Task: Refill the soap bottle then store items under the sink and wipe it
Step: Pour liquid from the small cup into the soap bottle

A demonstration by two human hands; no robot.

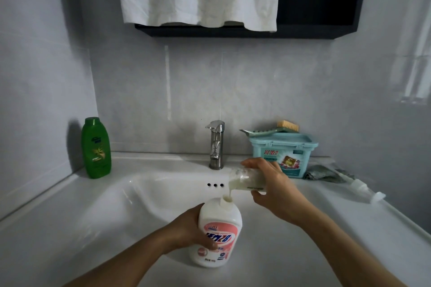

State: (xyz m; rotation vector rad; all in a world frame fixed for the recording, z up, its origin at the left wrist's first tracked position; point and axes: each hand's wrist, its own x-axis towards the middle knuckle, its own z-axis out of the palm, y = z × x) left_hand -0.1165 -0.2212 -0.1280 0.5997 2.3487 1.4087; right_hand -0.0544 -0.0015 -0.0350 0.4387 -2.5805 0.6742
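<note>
From the head camera, the refill step is under way and nothing after it looks begun. The left hand (190,228) is gripping the white soap bottle (220,221) around its body, fingers wrapped over the pink label, and holding it upright over the sink (151,193) with its cap off and its neck open. The right hand (274,184) is closing around a clear bottle (243,178), tipping it mouth-down just above that neck. A thin stream of creamy liquid is running from the one into the other.

The clear bottle is showing pale liquid pooling toward its lowered mouth, with the upper part looking empty, so I judge it is nearing its end. How full the white bottle is getting cannot be told, as its wall is opaque.

Storing and wiping are waiting. A pump head (363,190) is lying on the counter at the right, apart from both bottles. A green bottle (96,148) is standing capped at the left, and a lidded teal box (283,154) is sitting beside the faucet (216,144) with a brush (288,126) resting on top; its contents are hidden. A grey cloth (326,173) is lying crumpled next to the box, likely the thing for the wipe.
</note>
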